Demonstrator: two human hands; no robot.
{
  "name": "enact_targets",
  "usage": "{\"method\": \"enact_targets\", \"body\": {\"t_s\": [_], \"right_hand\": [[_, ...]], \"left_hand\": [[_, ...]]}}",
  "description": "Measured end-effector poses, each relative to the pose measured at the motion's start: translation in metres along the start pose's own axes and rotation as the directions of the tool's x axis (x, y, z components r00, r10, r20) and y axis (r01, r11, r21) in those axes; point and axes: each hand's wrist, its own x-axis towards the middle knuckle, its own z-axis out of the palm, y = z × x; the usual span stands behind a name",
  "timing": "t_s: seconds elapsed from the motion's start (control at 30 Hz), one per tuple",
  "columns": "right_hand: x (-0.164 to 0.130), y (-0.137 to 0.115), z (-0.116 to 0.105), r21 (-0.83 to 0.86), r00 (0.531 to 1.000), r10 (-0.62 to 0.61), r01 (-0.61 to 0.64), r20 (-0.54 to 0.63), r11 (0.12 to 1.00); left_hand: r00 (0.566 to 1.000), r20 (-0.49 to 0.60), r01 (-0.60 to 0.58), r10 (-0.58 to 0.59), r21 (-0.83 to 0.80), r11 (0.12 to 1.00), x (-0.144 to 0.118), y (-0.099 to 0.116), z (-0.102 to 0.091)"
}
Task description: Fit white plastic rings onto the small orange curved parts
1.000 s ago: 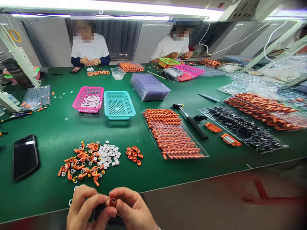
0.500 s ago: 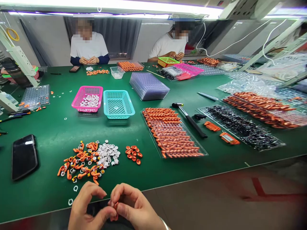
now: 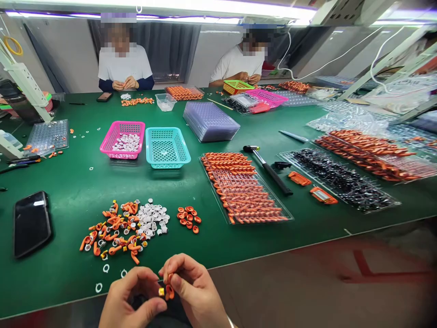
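Orange plastic, a small curved part [image 3: 169,288], was pinched between thumb and fingertips of the right hand [image 3: 194,291], just beside a tiny yellow piece [image 3: 161,291] that was held at the fingertips of the left hand [image 3: 131,298]. Both grips were pressed together on these pieces, and the two hands were brought close over the near edge of the green table [image 3: 68,273], partly beyond it. Because the work was held at that edge, a slip of either pinch could, it was judged, let a piece be dropped past the table towards the lap or floor, where so small a thing would be hard to find. Three white rings [image 3: 105,269] were left loose on the mat just ahead of the left hand and could be brushed off by a wrist. A mixed pile of orange and white parts [image 3: 126,225] lay a little farther in, with a small cluster of orange washers [image 3: 187,217] to its right; a sweep of the hand could muddle the two. A dark phone [image 3: 31,222] lay well apart to the left, and a filled tray of orange parts [image 3: 244,189] to the right.
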Motion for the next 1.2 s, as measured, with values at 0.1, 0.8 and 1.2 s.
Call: {"method": "enact_targets", "body": {"t_s": [0.1,0.8,1.2], "right_hand": [[-0.001,0.001,0.000,-0.019,0.999,-0.033,0.033,0.024,0.999],[0.001,0.000,-0.007,-0.275,0.958,-0.162,0.226,0.237,0.934],[0.000,0.000,0.000,-0.292,0.948,-0.240,0.294,0.207,0.910]], "left_hand": [[0.989,0.020,0.146,-0.144,-0.157,0.977,0.002,0.002,0.001],[0.991,-0.094,-0.100,0.098,-0.025,0.995,0.001,0.014,-0.007],[0.998,-0.041,-0.049,0.043,-0.156,0.986,0.000,0.011,-0.006]]}}
